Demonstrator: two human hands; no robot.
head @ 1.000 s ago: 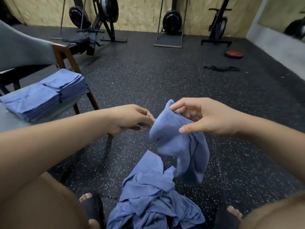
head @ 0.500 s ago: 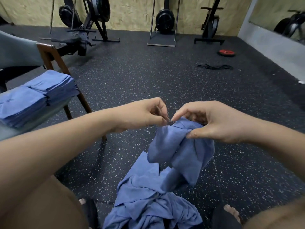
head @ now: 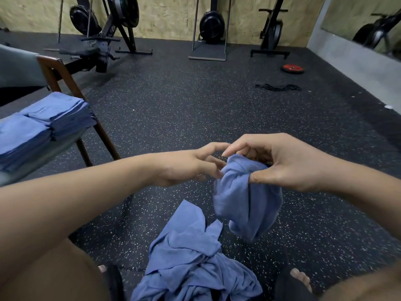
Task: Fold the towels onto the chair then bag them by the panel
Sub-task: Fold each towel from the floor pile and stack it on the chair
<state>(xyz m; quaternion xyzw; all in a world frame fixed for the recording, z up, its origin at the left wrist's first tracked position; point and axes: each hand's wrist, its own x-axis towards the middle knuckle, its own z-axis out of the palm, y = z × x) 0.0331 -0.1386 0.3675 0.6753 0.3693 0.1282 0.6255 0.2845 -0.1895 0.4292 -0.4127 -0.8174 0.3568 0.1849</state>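
A crumpled blue towel [head: 245,198] hangs in front of me, gripped at its top by my right hand [head: 284,164] between thumb and curled fingers. My left hand [head: 191,166] reaches in from the left with loose, spread fingers whose tips touch the towel's upper edge. A heap of unfolded blue towels [head: 195,263] lies on the floor between my feet. Two stacks of folded blue towels [head: 43,124] sit on the wooden chair [head: 58,74] at the left.
Black speckled rubber floor [head: 195,105] stretches ahead. Rowing machines [head: 108,31] and exercise gear stand along the plywood back wall. A red weight plate [head: 292,68] and a black strap [head: 277,87] lie at the right. My sandalled feet flank the heap.
My left hand has let go of its pinch at the towel's top and opened its fingers. The right hand keeps hold of the towel, which has bunched lower beneath it.
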